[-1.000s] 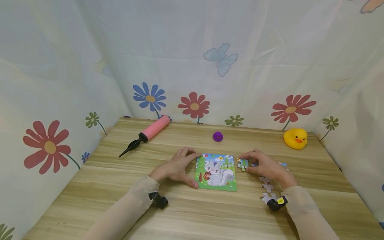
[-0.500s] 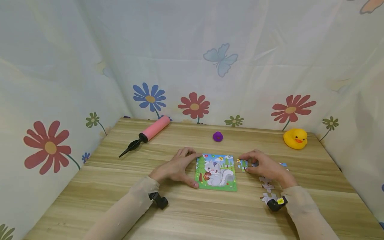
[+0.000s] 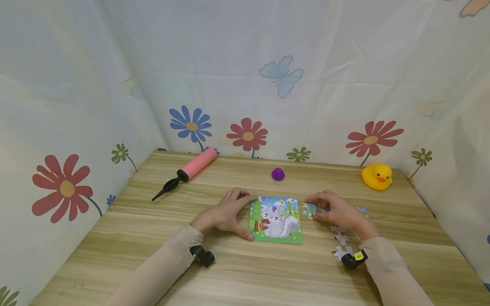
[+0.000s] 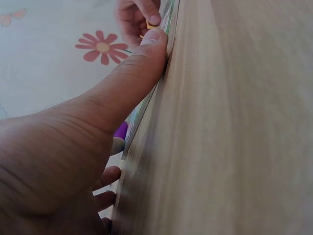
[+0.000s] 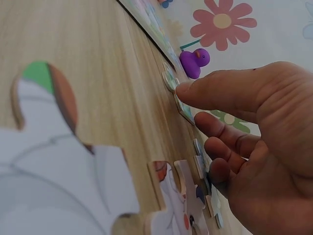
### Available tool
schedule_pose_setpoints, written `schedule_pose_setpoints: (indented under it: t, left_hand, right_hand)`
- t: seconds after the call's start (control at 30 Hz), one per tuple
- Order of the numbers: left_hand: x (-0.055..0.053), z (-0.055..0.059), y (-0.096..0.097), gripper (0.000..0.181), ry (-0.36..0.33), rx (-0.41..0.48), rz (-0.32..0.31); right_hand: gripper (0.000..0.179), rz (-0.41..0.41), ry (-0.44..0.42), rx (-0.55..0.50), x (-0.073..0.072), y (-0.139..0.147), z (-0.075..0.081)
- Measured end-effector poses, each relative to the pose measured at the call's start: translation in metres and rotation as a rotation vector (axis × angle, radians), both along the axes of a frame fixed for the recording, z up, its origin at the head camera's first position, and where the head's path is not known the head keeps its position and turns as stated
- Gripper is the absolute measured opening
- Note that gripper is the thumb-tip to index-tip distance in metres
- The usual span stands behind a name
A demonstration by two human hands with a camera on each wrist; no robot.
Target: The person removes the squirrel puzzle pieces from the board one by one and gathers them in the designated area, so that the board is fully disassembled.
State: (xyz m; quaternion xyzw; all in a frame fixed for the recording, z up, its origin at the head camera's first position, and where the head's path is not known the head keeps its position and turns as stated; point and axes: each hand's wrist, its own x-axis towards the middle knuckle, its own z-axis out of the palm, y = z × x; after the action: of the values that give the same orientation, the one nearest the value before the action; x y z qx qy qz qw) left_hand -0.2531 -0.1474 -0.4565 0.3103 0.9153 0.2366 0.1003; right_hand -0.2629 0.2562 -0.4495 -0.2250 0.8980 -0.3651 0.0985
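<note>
A square puzzle board [image 3: 273,219] with a grey squirrel lies flat on the table. My left hand [image 3: 226,212] spans its left side, thumb on the lower-left corner and index finger at the upper-left one. In the left wrist view the thumb [image 4: 134,71] lies straight along the board's edge. Right of the board, my right hand [image 3: 338,212] pinches a small puzzle piece [image 3: 309,210] with a tree on it, between thumb and index finger, low against the table. Several loose puzzle pieces [image 3: 340,234] lie under and beside the right hand, partly hidden by it.
A pink hand pump [image 3: 199,163] with a black nozzle lies back left. Behind the board stands a small purple duck [image 3: 278,174]. The yellow rubber duck [image 3: 377,176] is at the back right. A flower-printed curtain [image 3: 245,85] borders the wooden table [image 3: 237,276].
The piece under the right fingertips has shifted very slightly and looks flatter to the table. Both hands and the board otherwise stay in place.
</note>
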Motion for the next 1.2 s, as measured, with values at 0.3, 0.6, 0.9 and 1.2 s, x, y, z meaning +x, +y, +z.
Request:
schedule_pose_setpoints:
  t: [0.3,0.6,0.9,1.2]
  left_hand:
    - [0.0,0.0,0.0,0.124,0.003,-0.006,-0.002]
    - [0.0,0.0,-0.001,0.124,0.003,-0.001,-0.005]
    - [0.001,0.001,0.0,0.124,0.012,-0.009,-0.002]
    - [-0.001,0.0,0.0,0.124,0.007,-0.008,-0.003]
  right_hand:
    - [0.053,-0.066,0.041,-0.037,0.0,-0.002,0.009]
    - [0.069,-0.094,0.114,-0.15,0.01,-0.013,0.033]
    - [0.077,-0.058,0.128,-0.199,0.014,-0.021,0.045]
    - [0.077,-0.011,0.122,-0.238,0.016,-0.032,0.041]
